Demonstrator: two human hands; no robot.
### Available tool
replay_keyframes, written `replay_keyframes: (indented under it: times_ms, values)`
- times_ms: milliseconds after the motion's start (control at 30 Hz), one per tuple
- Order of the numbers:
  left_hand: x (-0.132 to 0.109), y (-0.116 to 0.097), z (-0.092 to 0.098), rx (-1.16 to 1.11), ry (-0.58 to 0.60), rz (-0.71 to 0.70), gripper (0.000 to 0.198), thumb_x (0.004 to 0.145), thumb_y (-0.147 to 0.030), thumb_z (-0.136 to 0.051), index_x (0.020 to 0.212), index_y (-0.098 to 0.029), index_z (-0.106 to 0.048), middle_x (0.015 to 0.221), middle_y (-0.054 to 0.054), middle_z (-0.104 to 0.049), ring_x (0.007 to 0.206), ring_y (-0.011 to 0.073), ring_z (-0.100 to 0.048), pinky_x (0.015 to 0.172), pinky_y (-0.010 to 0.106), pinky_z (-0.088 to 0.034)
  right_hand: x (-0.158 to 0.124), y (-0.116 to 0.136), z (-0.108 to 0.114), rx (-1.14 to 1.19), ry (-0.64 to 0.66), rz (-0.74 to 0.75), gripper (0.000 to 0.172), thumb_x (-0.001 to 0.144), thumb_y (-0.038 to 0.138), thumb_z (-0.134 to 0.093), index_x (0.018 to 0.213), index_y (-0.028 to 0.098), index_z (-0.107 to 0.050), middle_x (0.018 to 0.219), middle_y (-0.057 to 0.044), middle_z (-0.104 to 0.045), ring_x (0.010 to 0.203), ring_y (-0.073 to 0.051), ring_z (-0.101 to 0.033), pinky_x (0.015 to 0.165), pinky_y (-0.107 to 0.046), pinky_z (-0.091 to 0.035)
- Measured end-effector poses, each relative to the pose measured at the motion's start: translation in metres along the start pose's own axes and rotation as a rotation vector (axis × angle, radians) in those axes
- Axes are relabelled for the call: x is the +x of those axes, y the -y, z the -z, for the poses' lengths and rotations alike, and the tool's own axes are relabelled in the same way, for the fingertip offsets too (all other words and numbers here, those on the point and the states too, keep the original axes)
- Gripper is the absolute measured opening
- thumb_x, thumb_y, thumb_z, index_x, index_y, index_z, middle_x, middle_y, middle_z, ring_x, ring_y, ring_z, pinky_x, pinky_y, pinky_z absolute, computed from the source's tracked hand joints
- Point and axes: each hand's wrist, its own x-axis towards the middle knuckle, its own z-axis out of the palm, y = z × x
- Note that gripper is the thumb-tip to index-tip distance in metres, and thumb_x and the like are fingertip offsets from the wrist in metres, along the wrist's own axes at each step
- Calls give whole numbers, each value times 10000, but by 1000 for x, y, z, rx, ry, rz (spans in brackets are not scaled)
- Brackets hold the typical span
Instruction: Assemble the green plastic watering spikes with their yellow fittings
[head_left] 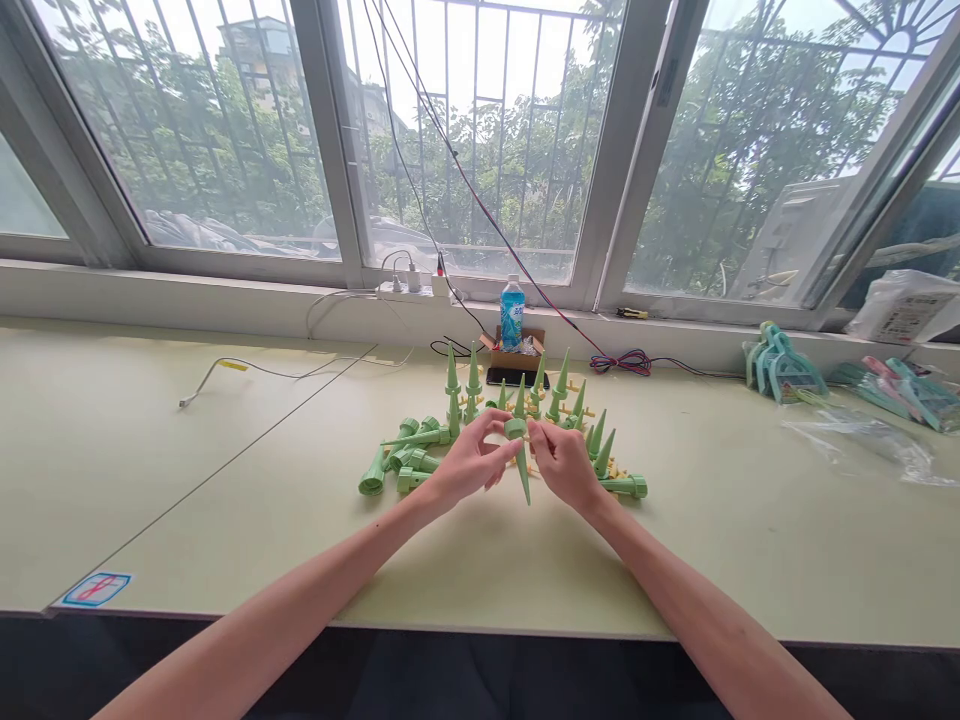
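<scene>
Nearest the camera, the person's bare forearms point(300, 600) reach over the pale surface point(720, 570) towards the blue-liquid bottle point(512, 315). Short of that bottle, in line with it, is a green plastic spike point(523, 472), its wide collar up and its point slanting down. The left hand point(472, 450) pinches it near the collar between thumb and fingers. The right hand point(562, 462) has its fingers curled in close by the collar; whether its grip pinches a small part or only steadies the spike, one cannot tell.

The spike could twist or slip, as the left grip takes only its collar end and leaves the point unsupported. A knuckle or wrist carried towards the bottle could topple the upright green spikes point(451, 372), which crowd around the hands and block the direct way there. A knock could also scatter the small yellow pieces point(616, 470) lying nearer than the bottle, to its right.

Loose green tubes point(373, 478) lie to the bottle's near left. Just in front of it is a dark flat slab point(496, 377), perhaps a phone; a coiled cable point(626, 362) sits to its right.
</scene>
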Motion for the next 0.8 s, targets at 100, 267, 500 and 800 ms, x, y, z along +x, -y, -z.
replay_keyframes:
  times_ms: [100, 267, 500, 800]
  values:
    - [0, -1, -1, 15, -19, 22, 360, 851, -495, -571, 1047, -212, -469, 858, -18, -536, 370, 18, -458, 370, 201, -353, 0, 0, -1, 5, 23, 0, 439, 981, 388, -357, 596, 184, -405, 520, 28, -447, 460, -86, -355, 492, -241, -265]
    - [0, -2, -1, 19, -8, 68, 379, 862, -539, -536, 1030, -207, -465, 700, -57, -508, 369, 39, -450, 389, 203, -361, 0, -1, -2, 4, 51, 2, 432, 979, 399, -360, 608, 185, -416, 534, 24, -473, 465, -87, -372, 489, -239, -269]
    - [0, 0, -2, 18, 22, 108, 454, 837, -585, -540, 1075, -208, -454, 608, -71, -482, 392, 70, -464, 370, 194, -354, 0, -3, -2, 8, 74, 0, 427, 983, 396, -354, 618, 184, -420, 554, 20, -488, 479, -88, -384, 496, -240, -272]
    - [1, 0, -2, -9, 44, 104, 444, 842, -572, -543, 1064, -198, -452, 582, -75, -472, 388, 72, -461, 373, 195, -361, -1, -1, -1, 19, 71, -2, 436, 982, 419, -349, 617, 188, -411, 539, 25, -467, 478, -91, -379, 493, -240, -278]
